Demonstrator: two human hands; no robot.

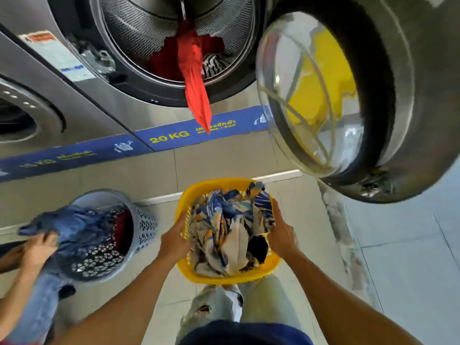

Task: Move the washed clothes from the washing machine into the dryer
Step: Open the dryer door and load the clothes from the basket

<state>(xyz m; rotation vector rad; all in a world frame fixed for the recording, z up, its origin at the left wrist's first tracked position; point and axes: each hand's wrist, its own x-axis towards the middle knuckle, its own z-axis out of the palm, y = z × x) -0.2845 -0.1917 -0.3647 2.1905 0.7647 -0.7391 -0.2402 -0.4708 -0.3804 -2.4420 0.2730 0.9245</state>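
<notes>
Left hand (174,239): closed on the left rim of a round yellow plastic laundry basket (185,267), thumb over the top edge, the other fingers hidden under the rim.
Right hand (282,232): closed on the right rim of the same basket, thumb resting inside against the cloth, fingers wrapped below and out of sight.
Basket load: crumpled blue, white and orange patterned clothes (229,227) fill it to the rim; a dark piece lies at the near right side.
Basket position: held between both hands, low in front of the person's pale ripped jeans (268,300), above the grey tiled floor (398,257).
Washing machine: grey front-loading washing machine (139,113) straight ahead, its opening uncovered, perforated steel drum visible.
Machine door: round glass-windowed door (331,95) swung open to the right, yellow reflected in the glass.
Still in the drum: a long red garment (194,70) hangs out over the lower lip of the opening, its tip down over a blue floor strip (169,138) marked "20 KG"; darker red cloth and a black-and-white striped piece (215,64) lie behind it inside.
Neighbouring machine: a second grey machine (27,115) at the left, only partly in frame.
Second person: another person's hand (39,247) at the far left grips blue denim clothing (72,227) draped over a grey-blue perforated plastic basket (146,227), which is tilted on its side; dark red cloth shows inside it.
Dryer: cannot tell from this view.
</notes>
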